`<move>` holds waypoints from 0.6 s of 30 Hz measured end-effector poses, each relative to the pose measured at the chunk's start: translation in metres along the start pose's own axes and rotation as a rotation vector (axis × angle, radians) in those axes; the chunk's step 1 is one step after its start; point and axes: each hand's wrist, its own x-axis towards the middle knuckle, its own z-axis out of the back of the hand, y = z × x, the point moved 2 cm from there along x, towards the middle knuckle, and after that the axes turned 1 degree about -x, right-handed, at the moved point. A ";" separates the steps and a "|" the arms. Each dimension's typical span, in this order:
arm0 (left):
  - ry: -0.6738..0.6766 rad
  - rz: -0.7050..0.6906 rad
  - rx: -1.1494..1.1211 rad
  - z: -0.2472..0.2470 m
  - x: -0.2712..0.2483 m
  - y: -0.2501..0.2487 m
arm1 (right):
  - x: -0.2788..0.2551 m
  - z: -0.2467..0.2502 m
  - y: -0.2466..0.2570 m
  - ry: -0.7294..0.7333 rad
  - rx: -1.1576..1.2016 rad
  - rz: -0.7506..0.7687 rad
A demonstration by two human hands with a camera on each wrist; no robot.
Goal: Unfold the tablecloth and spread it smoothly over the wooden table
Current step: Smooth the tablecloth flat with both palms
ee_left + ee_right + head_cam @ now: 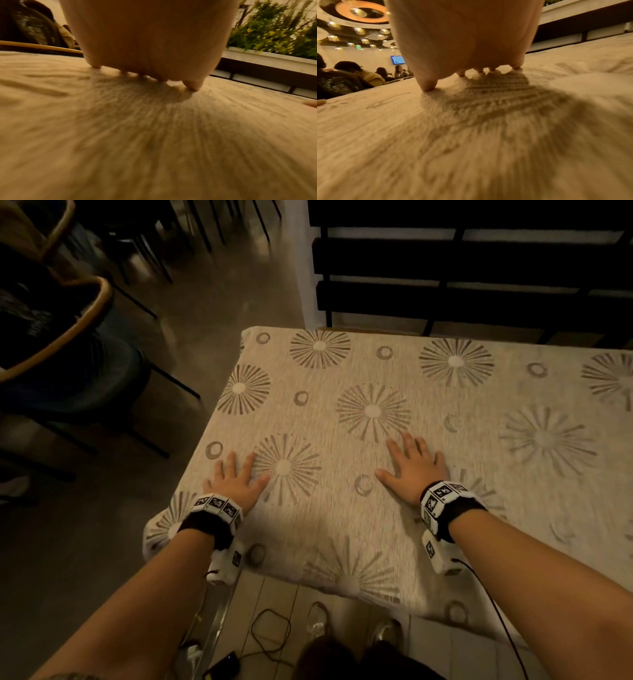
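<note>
With the cloth [428,392] unfolded across the table, I press both palms flat on its near portion. My left hand [236,479] lies beside a starburst print near the left edge, fingers straight and spread. My right hand [412,465] lies well apart to the right, fingers likewise straight and spread. Neither grip clamps anything. Cloth edges drape over the near and left sides. A chair [68,337] stands left.

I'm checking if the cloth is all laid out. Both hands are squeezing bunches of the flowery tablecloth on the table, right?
Not quite. Both hands are on the tablecloth, but the left hand and right hand lie flat with spread fingers, pressing it, not squeezing bunches. The head view shows this.
</note>
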 end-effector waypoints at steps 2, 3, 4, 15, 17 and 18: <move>0.032 -0.009 0.004 -0.004 -0.003 0.010 | -0.008 -0.005 -0.008 -0.005 0.014 -0.025; 0.045 -0.025 0.012 -0.005 -0.003 0.013 | -0.013 -0.007 -0.014 -0.002 0.016 -0.038; 0.052 -0.038 0.014 -0.005 -0.002 0.015 | -0.017 -0.009 -0.021 0.004 0.013 -0.048; -0.063 0.081 -0.072 -0.014 -0.015 0.080 | -0.031 -0.010 -0.049 0.107 -0.015 -0.096; -0.055 0.118 -0.131 -0.011 -0.018 0.092 | -0.031 -0.009 -0.048 0.107 -0.016 -0.102; -0.053 0.153 -0.164 -0.009 -0.019 0.096 | -0.032 -0.008 -0.047 0.105 -0.015 -0.106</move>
